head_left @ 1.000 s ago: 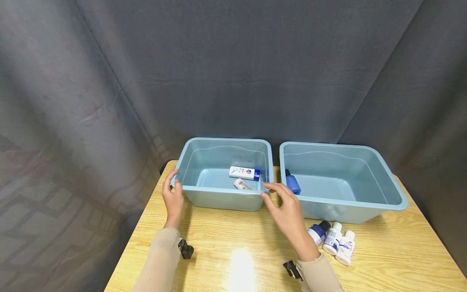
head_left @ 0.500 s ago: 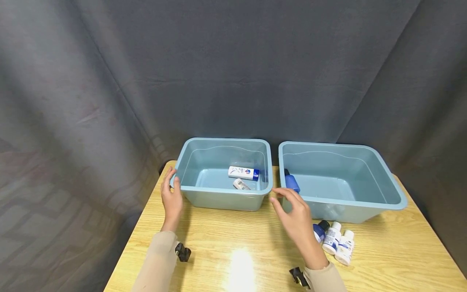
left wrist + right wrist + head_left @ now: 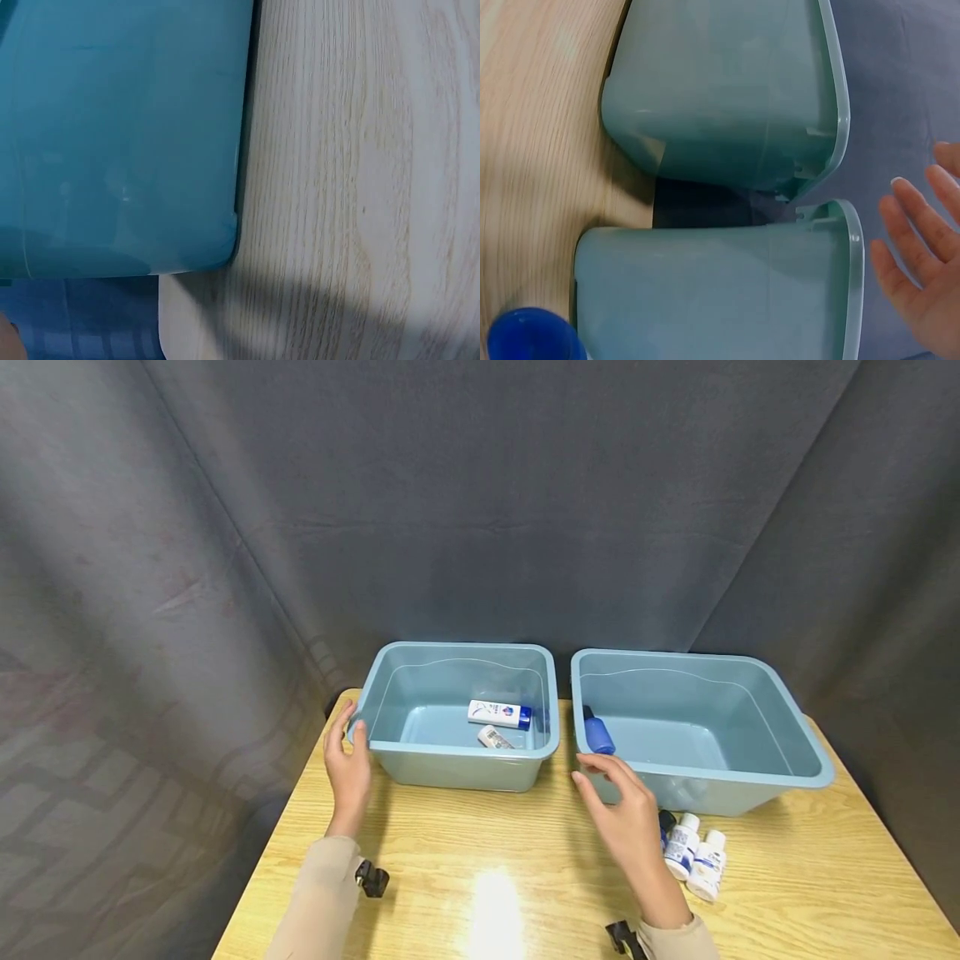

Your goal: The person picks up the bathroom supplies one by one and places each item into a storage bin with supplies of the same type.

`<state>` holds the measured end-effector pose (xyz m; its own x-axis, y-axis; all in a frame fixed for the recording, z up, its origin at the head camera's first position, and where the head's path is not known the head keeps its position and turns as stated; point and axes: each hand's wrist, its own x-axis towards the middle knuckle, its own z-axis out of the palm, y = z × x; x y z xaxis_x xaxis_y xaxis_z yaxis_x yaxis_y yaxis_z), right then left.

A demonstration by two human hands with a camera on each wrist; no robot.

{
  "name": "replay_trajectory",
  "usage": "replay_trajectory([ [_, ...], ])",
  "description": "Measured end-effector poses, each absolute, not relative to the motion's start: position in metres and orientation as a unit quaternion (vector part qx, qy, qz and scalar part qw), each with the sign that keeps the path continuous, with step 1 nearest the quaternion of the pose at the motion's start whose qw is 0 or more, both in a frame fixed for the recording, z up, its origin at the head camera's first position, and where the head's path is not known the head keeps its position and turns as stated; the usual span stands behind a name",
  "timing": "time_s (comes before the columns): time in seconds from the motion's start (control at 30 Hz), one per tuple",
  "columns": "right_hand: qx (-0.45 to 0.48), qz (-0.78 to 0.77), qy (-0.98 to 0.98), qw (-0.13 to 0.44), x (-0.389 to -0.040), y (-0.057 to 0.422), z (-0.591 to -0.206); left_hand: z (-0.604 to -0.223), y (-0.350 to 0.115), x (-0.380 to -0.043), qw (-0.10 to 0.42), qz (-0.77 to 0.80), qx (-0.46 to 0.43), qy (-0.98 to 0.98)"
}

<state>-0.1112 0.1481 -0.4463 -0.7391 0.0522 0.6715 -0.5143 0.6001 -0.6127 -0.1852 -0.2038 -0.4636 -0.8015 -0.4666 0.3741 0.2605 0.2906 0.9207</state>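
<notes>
My left hand [image 3: 348,772] is at the front left corner of the left blue plastic bin [image 3: 450,749], fingers loosely bent right by the rim and gripping nothing. Inside that bin lie a white bottle with a blue cap [image 3: 498,714] and a smaller white bottle [image 3: 495,737]. My right hand [image 3: 626,810] hovers before the front left corner of the right bin [image 3: 697,774], its thumb and fingers apart. The right wrist view shows that hand [image 3: 926,255] beside the bin rims, holding nothing. A blue bottle with a black cap [image 3: 598,735] lies in the right bin.
On the wooden table [image 3: 450,843], two white bottles [image 3: 682,847] lie in front of the right bin, and a dark blue one with a black cap [image 3: 666,823] is partly hidden by my right hand. A grey curtain [image 3: 487,510] hangs behind the bins.
My right hand has moved right, from the left bin's front right corner to the right bin's front left corner. My left hand has shifted slightly left. The bins and bottles keep their places.
</notes>
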Motion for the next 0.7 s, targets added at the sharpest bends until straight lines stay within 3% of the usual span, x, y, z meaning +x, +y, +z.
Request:
replay_trajectory([
  [0.33,0.132,0.433,-0.824,0.341,-0.106,0.168,-0.451,-0.436,-0.194,-0.168,0.321,-0.579,0.066,-0.747],
  [0.7,0.112,0.438,-0.824,0.341,-0.098,0.185,-0.450,-0.433,-0.186,-0.163,0.358,-0.553,-0.008,-0.752],
])
